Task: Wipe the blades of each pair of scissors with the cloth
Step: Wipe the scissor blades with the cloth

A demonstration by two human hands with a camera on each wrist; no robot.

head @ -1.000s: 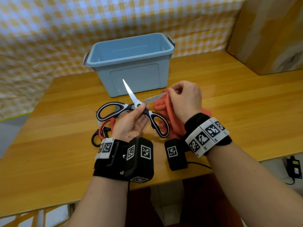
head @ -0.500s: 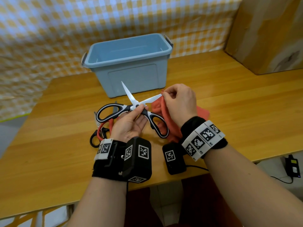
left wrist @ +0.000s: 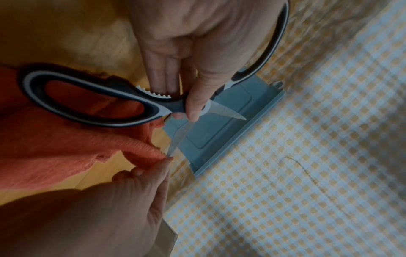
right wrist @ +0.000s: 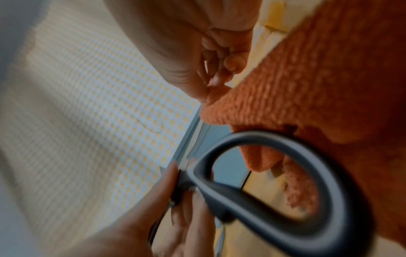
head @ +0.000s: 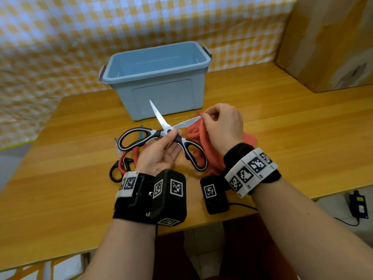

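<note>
Head view: left hand (head: 159, 154) pinches splayed scissors (head: 161, 136), blades pointing away; right hand (head: 222, 126) pinches cloth (head: 203, 142).

wooden table (head: 282, 138), checkered curtain (head: 60, 37) behind

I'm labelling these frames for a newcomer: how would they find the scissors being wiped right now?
Start at the blue bin on the wooden table. Just in front, the left hand pinches the black-and-white scissors at the pivot, blades spread wide. Unlike the scissors on the table, these are lifted, one blade tip in the orange cloth.
</note>
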